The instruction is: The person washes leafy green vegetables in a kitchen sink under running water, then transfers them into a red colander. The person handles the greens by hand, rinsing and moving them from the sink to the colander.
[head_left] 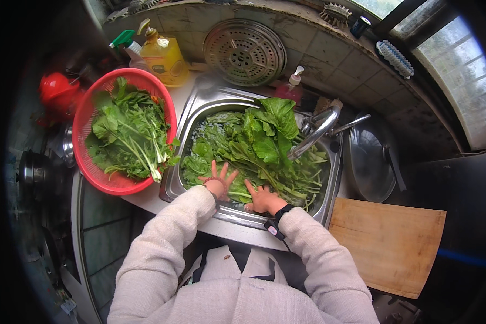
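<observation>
A steel sink (173, 186) holds water and a heap of leafy greens (243, 140) with long pale stems, some broad leaves standing up at the back. My left hand (220, 181) lies on the greens near the sink's front edge, its fingers spread. To its right, my right hand (263, 198) rests on the same greens with fingers stretched out and apart. Neither hand grips anything. Parts of some fingertips are hidden among the leaves. Left of the sink, a red plastic basket (81, 143) bears more greens (127, 129), their pale stems pointing toward the sink.
A faucet (321, 129) reaches over the sink's right side. A wooden cutting board (386, 243) lies at the lower right, below a metal lid (370, 162). Behind stand a yellow pump bottle (164, 59), a pink pump bottle (290, 89) and a round perforated steel plate (244, 52).
</observation>
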Available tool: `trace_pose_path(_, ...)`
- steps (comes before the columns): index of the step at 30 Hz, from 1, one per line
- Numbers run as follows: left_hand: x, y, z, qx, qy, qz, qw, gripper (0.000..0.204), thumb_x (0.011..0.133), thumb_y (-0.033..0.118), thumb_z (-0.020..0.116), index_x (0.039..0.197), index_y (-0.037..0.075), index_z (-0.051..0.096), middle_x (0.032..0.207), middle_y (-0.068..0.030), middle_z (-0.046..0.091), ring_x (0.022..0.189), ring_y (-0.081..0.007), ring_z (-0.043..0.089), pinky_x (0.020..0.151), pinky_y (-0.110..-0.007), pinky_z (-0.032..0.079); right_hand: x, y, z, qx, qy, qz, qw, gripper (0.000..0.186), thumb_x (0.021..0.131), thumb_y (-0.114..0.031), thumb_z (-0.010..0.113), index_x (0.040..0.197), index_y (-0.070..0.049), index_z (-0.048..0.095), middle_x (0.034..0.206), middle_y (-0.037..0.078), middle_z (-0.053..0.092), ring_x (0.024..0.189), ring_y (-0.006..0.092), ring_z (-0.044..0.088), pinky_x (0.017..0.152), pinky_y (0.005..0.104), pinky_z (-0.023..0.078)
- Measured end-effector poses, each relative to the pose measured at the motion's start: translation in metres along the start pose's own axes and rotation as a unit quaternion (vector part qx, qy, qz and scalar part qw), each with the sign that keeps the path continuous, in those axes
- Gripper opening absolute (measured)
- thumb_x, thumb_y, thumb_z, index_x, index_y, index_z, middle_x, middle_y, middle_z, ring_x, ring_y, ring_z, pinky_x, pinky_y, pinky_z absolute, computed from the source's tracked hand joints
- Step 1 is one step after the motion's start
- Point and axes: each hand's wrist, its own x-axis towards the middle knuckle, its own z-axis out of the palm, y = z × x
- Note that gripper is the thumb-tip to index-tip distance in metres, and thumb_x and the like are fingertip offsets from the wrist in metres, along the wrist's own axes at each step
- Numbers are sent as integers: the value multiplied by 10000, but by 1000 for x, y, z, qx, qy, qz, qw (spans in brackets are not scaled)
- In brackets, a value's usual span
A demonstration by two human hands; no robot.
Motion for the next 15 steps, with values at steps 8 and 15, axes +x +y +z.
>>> trace_pose_path(8, 85, -15, 28, 15, -5, 36, 999, 683, 828, 211, 624, 1439, 250, 324, 1543, -135, 166, 1346, -406, 311, 1015, -542, 393, 38, 15, 12, -30, 88, -67, 993, 628, 889, -299, 569, 1415, -109, 284, 1239, 257, 522, 1124, 426, 527, 927, 495, 445)
trace_pose_path(15, 19, -21, -36, 0, 131, 175, 976, 484, 805, 63, 576, 1277, 124, 485, 1152, -195, 599, 1062, -346, 601, 872, -417, 500, -18, 25, -33, 71, 240, -262, 932, 512, 729, 7, 541, 1238, -28, 507, 1120, 232, 596, 1056, 390, 566, 898, 433, 466)
